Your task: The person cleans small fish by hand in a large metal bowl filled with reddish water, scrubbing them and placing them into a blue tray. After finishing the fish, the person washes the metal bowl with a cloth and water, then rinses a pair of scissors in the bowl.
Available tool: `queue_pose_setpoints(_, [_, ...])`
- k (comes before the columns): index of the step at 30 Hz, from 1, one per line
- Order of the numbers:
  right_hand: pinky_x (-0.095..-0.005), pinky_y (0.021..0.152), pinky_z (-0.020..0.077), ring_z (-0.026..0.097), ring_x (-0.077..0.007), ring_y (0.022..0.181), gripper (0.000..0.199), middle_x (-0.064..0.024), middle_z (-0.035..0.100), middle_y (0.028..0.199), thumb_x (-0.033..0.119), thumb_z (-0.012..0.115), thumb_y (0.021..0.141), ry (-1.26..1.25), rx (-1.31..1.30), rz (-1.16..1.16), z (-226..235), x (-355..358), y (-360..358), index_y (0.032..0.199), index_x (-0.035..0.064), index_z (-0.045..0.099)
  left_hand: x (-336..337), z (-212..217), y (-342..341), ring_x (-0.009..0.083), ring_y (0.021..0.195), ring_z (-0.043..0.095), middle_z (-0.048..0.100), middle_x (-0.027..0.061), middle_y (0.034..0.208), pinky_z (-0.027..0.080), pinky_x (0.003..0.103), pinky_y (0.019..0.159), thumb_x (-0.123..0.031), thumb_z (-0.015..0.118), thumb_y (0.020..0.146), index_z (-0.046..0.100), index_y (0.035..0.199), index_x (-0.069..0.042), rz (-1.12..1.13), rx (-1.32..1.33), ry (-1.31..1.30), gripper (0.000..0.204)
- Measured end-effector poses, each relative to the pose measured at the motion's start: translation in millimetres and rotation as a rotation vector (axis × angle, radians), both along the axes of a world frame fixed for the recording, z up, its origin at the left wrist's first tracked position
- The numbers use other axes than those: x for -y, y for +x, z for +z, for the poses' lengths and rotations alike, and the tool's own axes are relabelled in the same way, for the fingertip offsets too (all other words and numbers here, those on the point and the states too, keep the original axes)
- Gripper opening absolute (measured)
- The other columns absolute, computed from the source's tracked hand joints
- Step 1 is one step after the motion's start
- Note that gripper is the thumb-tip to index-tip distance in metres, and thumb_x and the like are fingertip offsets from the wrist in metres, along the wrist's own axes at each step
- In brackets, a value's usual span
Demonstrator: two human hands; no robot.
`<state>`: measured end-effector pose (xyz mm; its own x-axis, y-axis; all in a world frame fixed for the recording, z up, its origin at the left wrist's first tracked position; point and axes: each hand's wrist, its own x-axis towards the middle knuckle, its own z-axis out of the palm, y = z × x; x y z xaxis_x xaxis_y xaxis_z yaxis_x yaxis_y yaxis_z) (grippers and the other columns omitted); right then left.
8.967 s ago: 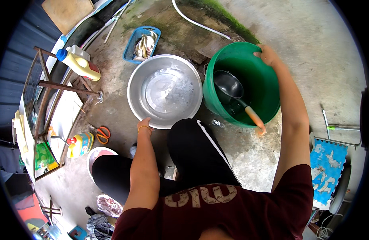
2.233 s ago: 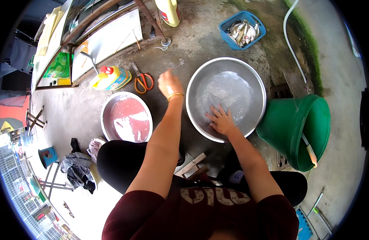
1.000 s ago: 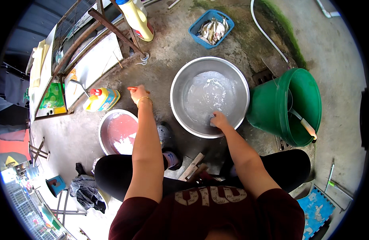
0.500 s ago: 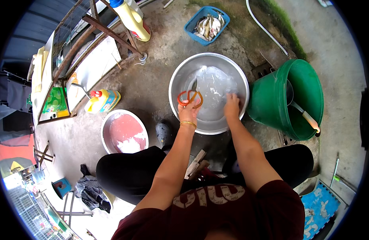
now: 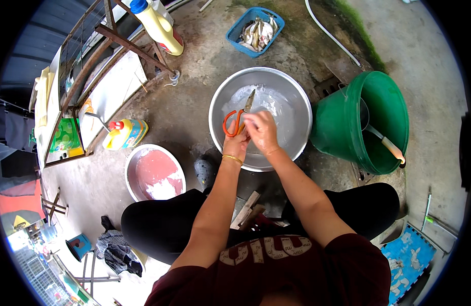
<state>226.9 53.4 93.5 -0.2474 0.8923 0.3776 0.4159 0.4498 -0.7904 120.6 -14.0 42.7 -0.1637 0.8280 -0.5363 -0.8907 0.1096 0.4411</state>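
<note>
Left hand [image 5: 237,144] closed around the orange-handled scissors [image 5: 236,119], blades pointing away from the person. Right hand [image 5: 261,130] just beside it, fingers curled, touching the scissors' handles; whether it pinches anything cannot be told. Both hands over the steel basin [image 5: 291,97]. Green bucket [image 5: 342,127] right of the hands, pink bowl [image 5: 154,173] left, blue basket of fish [image 5: 256,25] beyond.

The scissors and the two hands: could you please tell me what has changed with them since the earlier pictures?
The left hand reached to the ground on the left, took up the orange-handled scissors and brought them over the metal basin. The right hand, earlier in the basin's water, has risen to meet them. The basin, green bucket and pink bowl stayed put.
</note>
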Motion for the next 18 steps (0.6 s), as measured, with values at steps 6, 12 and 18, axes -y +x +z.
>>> queue_pose_setpoints(6, [-0.0528, 0.11, 0.0263, 0.051, -0.0235, 0.109, 0.025, 0.0016, 0.062, 0.093, 0.018, 0.063, 0.083, 0.24, 0.288, 0.255, 26, -16, -9, 0.106, 0.0243, 0.069, -13, 58, 17, 0.0148, 0.098, 0.061, 0.061, 0.0023, 0.113, 0.05, 0.029, 0.082, 0.007, 0.057, 0.084, 0.051, 0.126, -0.016, -0.019, -0.043, 0.013, 0.049])
queue_pose_setpoints(12, [-0.0551, 0.11, 0.0268, 0.051, -0.029, 0.106, 0.03, -0.0035, 0.059, 0.096, 0.011, 0.058, 0.083, 0.22, 0.26, 0.25, 25, -35, -10, 0.11, 0.02, 0.066, -10, 52, 10, 0.0161, 0.093, 0.062, 0.061, 0.0036, 0.113, 0.05, 0.03, 0.08, 0.014, 0.055, 0.076, 0.053, 0.123, -0.014, -0.046, -0.054, 0.064, 0.055])
queue_pose_setpoints(18, [-0.0477, 0.109, 0.0339, 0.051, -0.0326, 0.102, 0.025, -0.0079, 0.055, 0.097, -0.003, 0.059, 0.076, 0.081, 0.08, 0.013, 1, -64, -8, 0.095, 0.012, 0.064, -2, 60, 19, 0.0237, 0.115, 0.06, 0.057, 0.0112, 0.129, 0.05, 0.037, 0.096, 0.019, 0.05, 0.076, 0.044, 0.139, -0.009, -0.032, 0.013, 0.004, 0.07])
